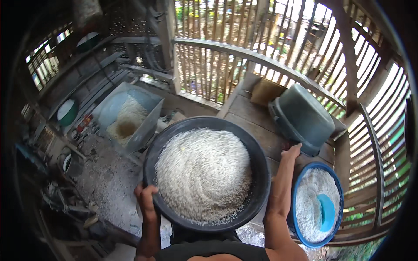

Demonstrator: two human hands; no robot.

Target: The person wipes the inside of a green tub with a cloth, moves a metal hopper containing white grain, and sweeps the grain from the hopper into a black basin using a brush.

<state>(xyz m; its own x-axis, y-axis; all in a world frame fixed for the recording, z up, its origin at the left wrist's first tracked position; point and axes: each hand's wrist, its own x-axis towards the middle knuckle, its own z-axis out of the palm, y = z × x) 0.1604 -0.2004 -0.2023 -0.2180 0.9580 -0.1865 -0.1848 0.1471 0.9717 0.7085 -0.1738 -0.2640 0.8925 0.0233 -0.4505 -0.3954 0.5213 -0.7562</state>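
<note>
A wide black basin [150,163] in front of my body holds a heap of white grains [202,172] that look like rice, blurred by motion. Its left rim is gripped by my left hand [147,199], with the thumb over the edge. My right arm reaches past the basin's right side. At its end, my right hand [291,150] is off the basin, fingers stretched out beside the lower edge of an upturned grey tub [305,115]; whether they touch it I cannot tell. Right of that arm stands a blue tub [297,217] of similar white grains, with a light-blue scoop or bowl [326,212] in them.
A metal hopper [150,119] with pale grain inside stands at the left. Farther left sits a green bucket [69,114] with white contents. Wooden slat walls [209,65] enclose the far and right sides. A plank bench [248,115] carries the grey tub.
</note>
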